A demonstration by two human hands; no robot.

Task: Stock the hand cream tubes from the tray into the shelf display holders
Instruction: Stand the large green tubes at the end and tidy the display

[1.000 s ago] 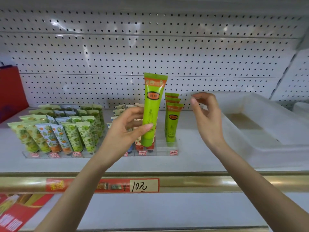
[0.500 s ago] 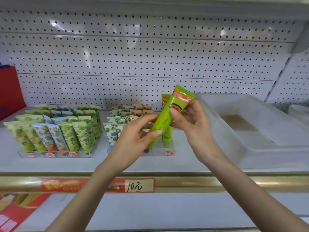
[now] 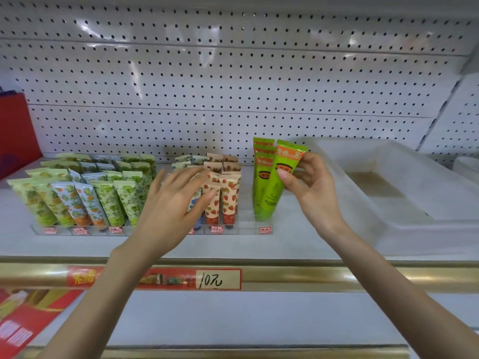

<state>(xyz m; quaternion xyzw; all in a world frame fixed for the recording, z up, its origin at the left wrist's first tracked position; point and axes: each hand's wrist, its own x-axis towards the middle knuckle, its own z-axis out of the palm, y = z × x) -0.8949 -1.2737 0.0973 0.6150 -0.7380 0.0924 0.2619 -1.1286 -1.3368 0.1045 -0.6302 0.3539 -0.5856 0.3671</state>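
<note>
I see my right hand [image 3: 313,193], centre-right in the frame, pinching the green tube [image 3: 281,177] near its flat crimped top, thumb on the front and fingers behind. The tube stands almost upright, leaning slightly right. Its cap end is down in the rightmost lane of the clear holder [image 3: 248,229], just in front of a row of matching green tubes [image 3: 262,174].

My left hand [image 3: 173,203] hovers in the centre with fingers straight and spread, grasping nothing, in front of the strawberry tubes [image 3: 224,195]. I cannot tell whether it touches them.

At the left, a second holder [image 3: 85,230] carries leaf and fruit print tubes [image 3: 108,200]. The white tray [image 3: 388,208] sits on the shelf at the right, just beside the clear holder. A price tag [image 3: 219,279] is on the gold shelf rail [image 3: 363,277] at bottom centre.
</note>
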